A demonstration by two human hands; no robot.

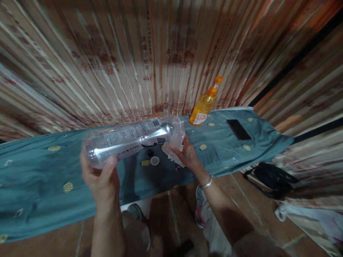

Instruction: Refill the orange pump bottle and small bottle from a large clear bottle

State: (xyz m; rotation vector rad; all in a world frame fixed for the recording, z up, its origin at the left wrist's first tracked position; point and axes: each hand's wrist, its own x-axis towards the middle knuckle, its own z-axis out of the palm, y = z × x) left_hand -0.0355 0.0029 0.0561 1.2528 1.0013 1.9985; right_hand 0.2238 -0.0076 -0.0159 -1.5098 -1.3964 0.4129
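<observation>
My left hand is closed around the base end of a large clear plastic bottle. The bottle has a silver printed label and lies tilted in the air above the cloth-covered table. At its narrower end, my right hand pinches a crumpled white tissue against the bottle's mouth. On the cloth below the bottle is a small round whitish cap. Beside the cap sits a small black item, too blurred to name.
A pump bottle of orange liquid stands at the table's back edge. To its right lies a black phone. The table's green cloth runs along a pleated curtain. A black bag is on the floor at right.
</observation>
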